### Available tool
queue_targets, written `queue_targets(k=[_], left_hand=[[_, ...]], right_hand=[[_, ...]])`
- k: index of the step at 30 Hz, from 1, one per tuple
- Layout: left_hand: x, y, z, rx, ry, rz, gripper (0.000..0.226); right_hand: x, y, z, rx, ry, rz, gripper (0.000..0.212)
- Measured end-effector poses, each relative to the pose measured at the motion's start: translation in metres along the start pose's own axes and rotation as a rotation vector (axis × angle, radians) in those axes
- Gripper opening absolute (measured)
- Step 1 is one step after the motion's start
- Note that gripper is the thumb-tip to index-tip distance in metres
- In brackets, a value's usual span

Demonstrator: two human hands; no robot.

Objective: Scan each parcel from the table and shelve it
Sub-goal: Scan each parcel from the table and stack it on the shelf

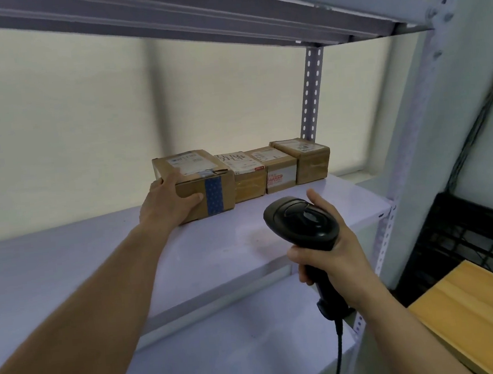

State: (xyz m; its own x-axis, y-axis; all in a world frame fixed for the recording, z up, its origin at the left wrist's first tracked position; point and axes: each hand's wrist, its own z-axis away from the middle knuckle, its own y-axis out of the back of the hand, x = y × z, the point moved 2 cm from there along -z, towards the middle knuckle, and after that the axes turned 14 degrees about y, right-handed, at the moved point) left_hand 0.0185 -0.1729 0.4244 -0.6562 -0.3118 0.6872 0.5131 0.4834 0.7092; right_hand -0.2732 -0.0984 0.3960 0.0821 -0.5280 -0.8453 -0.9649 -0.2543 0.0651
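Left hand (169,201) is clamped on the parcel (197,176) at its near-left corner, thumb across the front. The parcel is set on the shelf (97,257), butted against three other parcels (267,167). Stiff taped card, probably light, so it is best gripped at the edges. Right hand (330,257) is wrapped round the scanner (301,223) handle.
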Motion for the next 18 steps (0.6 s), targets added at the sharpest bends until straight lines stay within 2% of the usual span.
queue_targets(k=[4,6,9,13,18], left_hand=[[0.006,-0.002,0.022,0.075,0.035,0.031,0.093],[0.017,-0.004,0.047,0.177,0.007,0.060,0.091],[0.036,-0.012,0.091,0.280,-0.142,0.123,0.084],[0.058,-0.046,0.163,0.255,-0.318,0.209,0.073],[0.081,-0.120,0.248,0.097,-0.331,0.186,0.059]], right_hand=[[-0.008,0.019,0.014,0.000,0.018,-0.009,0.092],[-0.014,0.033,0.024,0.008,0.029,-0.005,0.092],[-0.023,0.057,0.043,0.027,0.038,-0.021,0.089],[-0.032,0.093,0.074,0.046,0.028,-0.051,0.093],[-0.038,0.145,0.124,0.093,-0.008,-0.033,0.088]])
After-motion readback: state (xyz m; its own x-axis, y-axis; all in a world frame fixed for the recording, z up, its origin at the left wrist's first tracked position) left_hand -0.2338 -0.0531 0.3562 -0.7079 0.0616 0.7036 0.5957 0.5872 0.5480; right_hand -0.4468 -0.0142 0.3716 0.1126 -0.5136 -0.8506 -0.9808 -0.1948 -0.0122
